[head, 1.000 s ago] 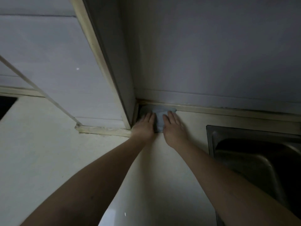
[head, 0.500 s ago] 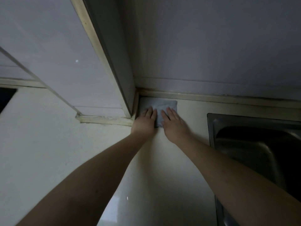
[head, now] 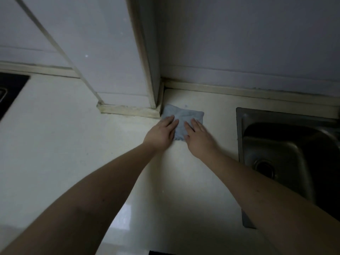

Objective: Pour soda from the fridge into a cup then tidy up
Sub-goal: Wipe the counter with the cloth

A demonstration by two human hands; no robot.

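Tidying looks nearly done: the left hand (head: 161, 132) and right hand (head: 197, 137), 2 flat open palms, press a folded blue cloth (head: 182, 116) onto the countertop (head: 73, 144), no soda or cup visible.

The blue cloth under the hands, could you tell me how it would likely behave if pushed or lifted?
The cloth looks soft and creased, so it would probably droop when lifted. Folded flat on the smooth counter, it likely slides easily. With the left hand and right hand pressing it, it may bunch.
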